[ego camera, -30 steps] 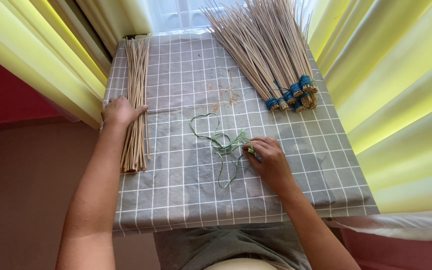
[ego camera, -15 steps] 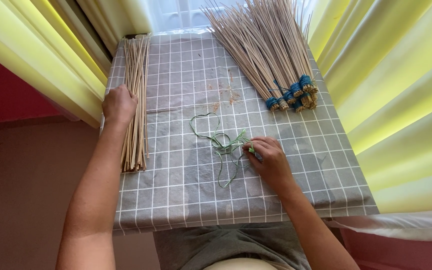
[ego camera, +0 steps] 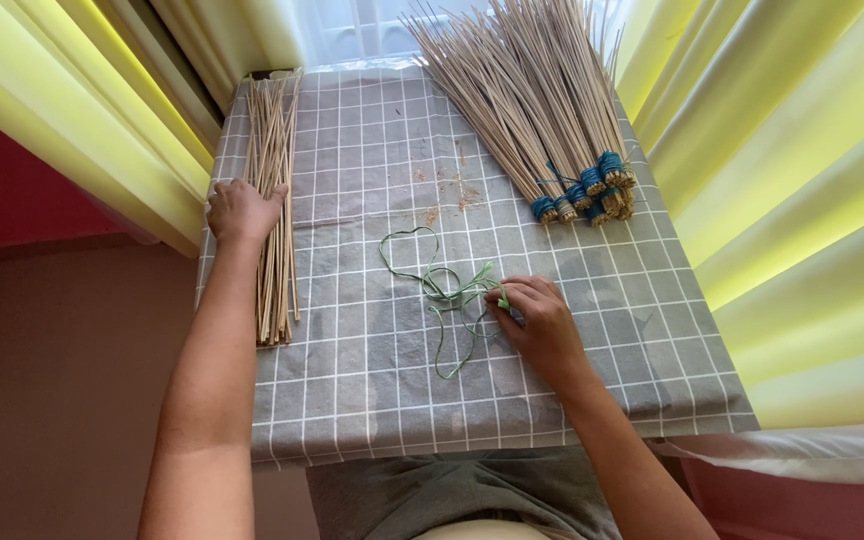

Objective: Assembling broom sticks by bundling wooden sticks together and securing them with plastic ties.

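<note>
Left hand (ego camera: 242, 210) lies with fingers curled on loose sticks (ego camera: 272, 200) at the left edge of the checked cloth (ego camera: 372, 390). Right hand (ego camera: 537, 320) pinches green string (ego camera: 437, 290), seemingly; grip partly hidden. Blue-bound bundles (ego camera: 542, 110) lie far right.

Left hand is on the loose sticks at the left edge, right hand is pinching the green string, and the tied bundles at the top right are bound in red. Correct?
Not quite. In the head view the tied bundles are bound in blue, not red. The rest holds: left hand on the loose sticks, right hand pinching the green string.
</note>
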